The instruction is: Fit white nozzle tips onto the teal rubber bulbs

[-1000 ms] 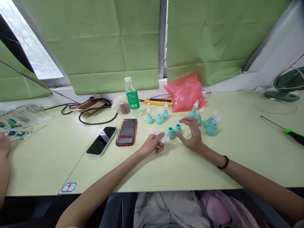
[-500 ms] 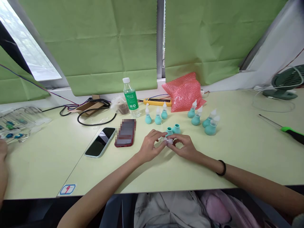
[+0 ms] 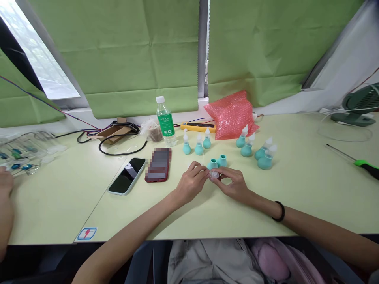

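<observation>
Between my fingertips is a small clear plastic nozzle piece (image 3: 214, 174), held low over the table. My right hand (image 3: 235, 184) pinches it from the right with thumb and forefinger. My left hand (image 3: 192, 182) closes on its left end, and the fingers hide that part. Just behind the hands stand two open teal rubber bulbs (image 3: 222, 161) with no nozzles on them. Further back are several teal bulbs fitted with clear pointed nozzles, one group (image 3: 199, 148) at centre and another (image 3: 265, 159) to the right.
Two phones (image 3: 127, 176) lie to the left. Behind them stand a water bottle (image 3: 166, 125), a yellow device (image 3: 197, 127) and a pink bubble-wrap bag (image 3: 233, 118). A screwdriver (image 3: 365, 165) and a small fan (image 3: 355, 108) are at right. Another person's hand (image 3: 5, 183) rests at far left.
My left fingers have curled tighter around the left end of the nozzle piece, which has turned slightly. The whole view has shifted a little.
</observation>
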Demonstrator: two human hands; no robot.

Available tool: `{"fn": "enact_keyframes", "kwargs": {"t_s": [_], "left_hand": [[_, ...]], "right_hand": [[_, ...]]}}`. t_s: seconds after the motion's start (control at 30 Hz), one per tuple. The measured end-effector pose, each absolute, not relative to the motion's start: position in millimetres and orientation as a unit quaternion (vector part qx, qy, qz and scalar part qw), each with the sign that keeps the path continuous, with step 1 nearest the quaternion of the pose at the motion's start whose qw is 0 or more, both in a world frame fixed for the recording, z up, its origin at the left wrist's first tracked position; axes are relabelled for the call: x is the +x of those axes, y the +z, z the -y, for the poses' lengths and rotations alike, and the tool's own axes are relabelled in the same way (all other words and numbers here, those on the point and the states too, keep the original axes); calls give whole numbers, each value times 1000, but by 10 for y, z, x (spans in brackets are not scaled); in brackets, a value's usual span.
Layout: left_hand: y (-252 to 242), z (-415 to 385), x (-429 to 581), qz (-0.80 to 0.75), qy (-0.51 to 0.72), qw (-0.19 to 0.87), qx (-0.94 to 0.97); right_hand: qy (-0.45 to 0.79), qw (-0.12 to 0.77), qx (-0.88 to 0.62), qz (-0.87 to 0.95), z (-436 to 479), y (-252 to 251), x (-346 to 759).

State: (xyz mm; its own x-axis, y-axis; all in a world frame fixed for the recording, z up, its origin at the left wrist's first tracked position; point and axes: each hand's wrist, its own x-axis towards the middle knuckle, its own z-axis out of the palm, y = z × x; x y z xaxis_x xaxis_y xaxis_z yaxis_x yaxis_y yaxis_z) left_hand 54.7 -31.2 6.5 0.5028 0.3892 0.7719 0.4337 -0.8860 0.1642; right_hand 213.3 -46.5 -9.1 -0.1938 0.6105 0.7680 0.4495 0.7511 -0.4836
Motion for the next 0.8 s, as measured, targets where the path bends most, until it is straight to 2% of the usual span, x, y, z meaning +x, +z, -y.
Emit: {"fn": "enact_keyframes", "kwargs": {"t_s": [0.4, 0.63, 0.8], "left_hand": [[131, 358, 533, 263, -399, 6, -879], [127, 343, 508, 246, -479, -47, -842], [131, 301, 500, 224, -485, -33, -844]], "right_hand": [[-20, 507, -296, 809, 435, -128, 2199], [-49, 510, -294, 807, 427, -80, 2197], [-63, 500, -293, 812, 416, -70, 2203]]}}
